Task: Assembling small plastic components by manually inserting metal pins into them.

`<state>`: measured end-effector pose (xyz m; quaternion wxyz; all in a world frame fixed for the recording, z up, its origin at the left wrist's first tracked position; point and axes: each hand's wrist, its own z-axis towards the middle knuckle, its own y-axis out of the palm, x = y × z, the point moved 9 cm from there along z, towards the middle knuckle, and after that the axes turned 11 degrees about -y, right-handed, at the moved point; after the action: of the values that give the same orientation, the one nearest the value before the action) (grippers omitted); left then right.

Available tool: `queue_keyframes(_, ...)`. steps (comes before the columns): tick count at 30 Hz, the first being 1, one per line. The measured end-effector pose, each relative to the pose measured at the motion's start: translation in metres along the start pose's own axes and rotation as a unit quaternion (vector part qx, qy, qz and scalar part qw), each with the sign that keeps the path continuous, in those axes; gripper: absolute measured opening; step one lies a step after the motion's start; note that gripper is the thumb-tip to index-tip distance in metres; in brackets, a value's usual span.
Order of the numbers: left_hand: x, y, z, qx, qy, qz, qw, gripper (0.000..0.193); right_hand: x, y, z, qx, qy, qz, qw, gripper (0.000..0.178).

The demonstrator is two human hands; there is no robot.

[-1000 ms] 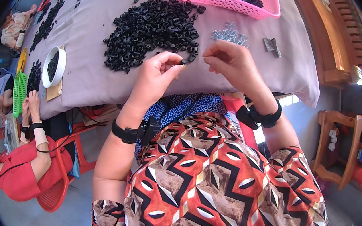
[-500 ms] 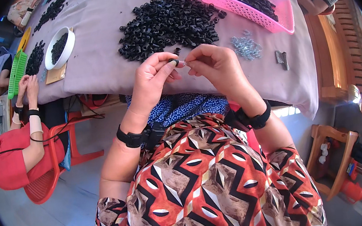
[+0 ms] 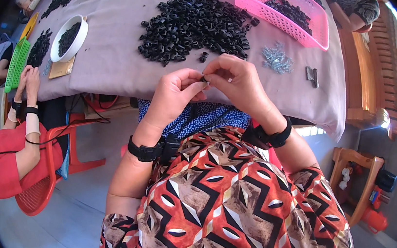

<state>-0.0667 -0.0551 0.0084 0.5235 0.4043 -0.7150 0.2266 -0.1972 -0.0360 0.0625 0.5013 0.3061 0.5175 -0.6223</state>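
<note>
My left hand [image 3: 174, 93] and my right hand [image 3: 239, 83] meet above the near edge of the table, thumbs and fingers pinched together. Between their fingertips is a small black plastic piece [image 3: 204, 78], mostly covered by the fingers. A thin pale glint shows just above it; I cannot make out what it is. Beyond my hands lies a large heap of small black plastic pieces [image 3: 192, 26], with one loose black piece [image 3: 204, 56] on its near side. To the right of my right hand is a little pile of thin silvery metal parts, apparently springs [image 3: 277, 59].
A pink perforated basket [image 3: 283, 26] with black pieces stands far right, near two dark grey strips [image 3: 312, 76]. On the left are a white bowl [image 3: 72, 49] and a green basket [image 3: 17, 65]. A co-worker in red [image 3: 14, 162] sits left; another person [image 3: 353, 1] is far right.
My hands have drawn closer together, and the right fingertips now meet the black piece. The silvery bit seen between them is mostly hidden. The whole view has shifted slightly.
</note>
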Motion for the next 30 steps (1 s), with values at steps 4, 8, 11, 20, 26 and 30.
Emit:
queue_keyframes(4, -0.004, -0.007, -0.002, 0.01, -0.002, -0.04, 0.999, 0.017, -0.006, 0.008, 0.0, -0.006, -0.055, -0.024, 0.998, 0.015)
queue_keyframes(8, -0.012, -0.017, -0.002, 0.023, 0.005, -0.076, 0.997, 0.016, -0.013, 0.014, 0.001, -0.019, -0.069, -0.018, 0.997, 0.02)
queue_keyframes(11, -0.013, -0.018, -0.004, 0.026, 0.012, -0.087, 0.996, 0.016, -0.014, 0.013, 0.003, -0.026, -0.081, -0.03, 0.996, 0.02)
queue_keyframes(20, -0.012, -0.019, -0.003, 0.014, 0.026, -0.111, 0.993, 0.016, 0.009, 0.014, -0.004, -0.003, 0.005, 0.065, 0.998, 0.02)
queue_keyframes(26, -0.016, -0.02, 0.0, 0.019, 0.042, -0.112, 0.993, 0.016, -0.014, 0.017, 0.0, -0.023, -0.06, -0.001, 0.998, 0.02)
queue_keyframes(30, -0.008, -0.033, -0.004, 0.069, 0.052, -0.095, 0.992, 0.016, -0.019, -0.013, 0.021, 0.014, -0.117, -0.214, 0.97, 0.017)
